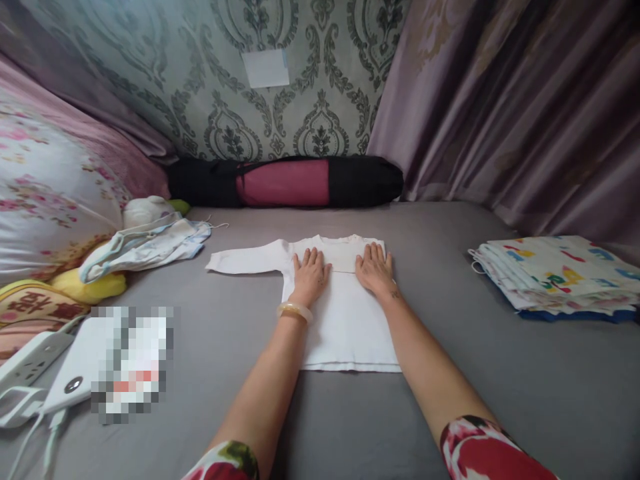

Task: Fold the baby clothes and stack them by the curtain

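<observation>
A small white long-sleeved shirt (345, 327) lies flat on the grey bed sheet, its neckline toward the wall. Its left sleeve stretches out sideways, while the right sleeve is folded in across the chest. My left hand (310, 272) rests palm down on the upper left of the shirt, fingers extended, with a pale bangle (295, 311) at the wrist. On the upper right, over the folded sleeve's shoulder end, my right hand (376, 269) lies flat with its fingers stretched out. Both palms are hidden against the cloth.
Folded patterned cloths (565, 273) are stacked at the right. A black and pink roll bag (285, 181) lies along the wall. At the left are a crumpled light garment (150, 247), a yellow plush (93, 285), a power strip (35, 360) and a white device (83, 360) with cables.
</observation>
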A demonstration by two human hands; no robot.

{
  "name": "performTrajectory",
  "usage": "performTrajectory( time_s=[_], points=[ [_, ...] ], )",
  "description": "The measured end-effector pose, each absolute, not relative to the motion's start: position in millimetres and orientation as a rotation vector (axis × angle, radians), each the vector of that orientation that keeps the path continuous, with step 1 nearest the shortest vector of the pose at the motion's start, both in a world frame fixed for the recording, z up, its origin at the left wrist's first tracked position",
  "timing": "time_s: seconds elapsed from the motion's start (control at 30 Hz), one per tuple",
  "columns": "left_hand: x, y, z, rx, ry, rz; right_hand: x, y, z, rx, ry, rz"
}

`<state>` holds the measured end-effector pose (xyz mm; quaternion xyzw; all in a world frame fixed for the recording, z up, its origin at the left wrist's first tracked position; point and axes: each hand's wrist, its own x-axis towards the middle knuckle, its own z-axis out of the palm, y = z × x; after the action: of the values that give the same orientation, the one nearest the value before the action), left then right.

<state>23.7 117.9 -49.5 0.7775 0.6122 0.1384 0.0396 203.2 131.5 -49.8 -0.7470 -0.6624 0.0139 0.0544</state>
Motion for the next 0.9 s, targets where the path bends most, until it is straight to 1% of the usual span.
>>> performTrajectory(
  time_s=[0.13,0.3,0.47,0.67,0.9],
  points=[
    [22,118,-49,2.376,1.866,0.417,203,133,-51,-2.270,-2.023,0.048],
    [20,118,-47,2.372,1.889,0.445,210,135,-44,-2.255,-1.981,0.139],
    [19,118,-44,2.346,1.974,0.533,225,139,-43,-2.286,-1.884,0.103],
    [18,119,-46,2.300,1.885,0.388,230,142,-48,-2.349,-1.873,0.134],
    [18,119,-46,2.296,1.882,0.432,231,143,-48,-2.363,-1.862,0.125]
  ],
)
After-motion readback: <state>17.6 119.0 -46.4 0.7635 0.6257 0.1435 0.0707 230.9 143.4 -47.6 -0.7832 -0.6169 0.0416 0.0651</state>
